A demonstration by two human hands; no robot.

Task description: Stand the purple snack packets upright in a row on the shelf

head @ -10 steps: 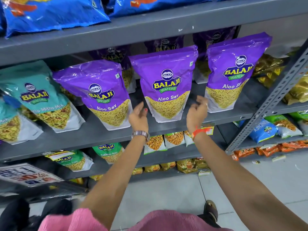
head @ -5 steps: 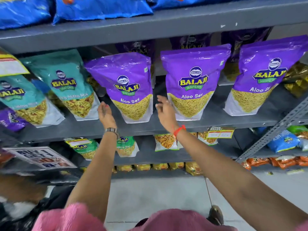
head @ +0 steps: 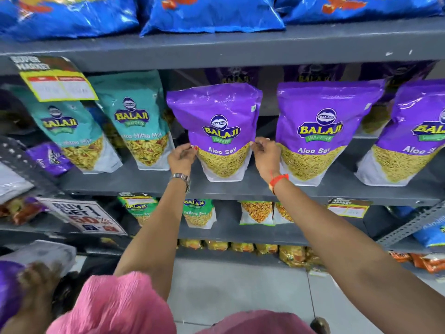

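Both hands, left hand (head: pixel 181 157) and right hand (head: pixel 265 157), pinch purple packet (head: pixel 218 131); teal packet (head: pixel 140 121), second purple packet (head: pixel 320 131) flank.

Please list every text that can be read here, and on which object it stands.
"BALAJI WAFERS", "Aloo Sev": purple packet held by left hand and right hand.
"BALAJI WAFERS", "Mitha Mix": teal packet.
"BUY 1 GET 1", "50%": sale sign.
"SUPER MARKET": yellow price tag; its prices are blurred.
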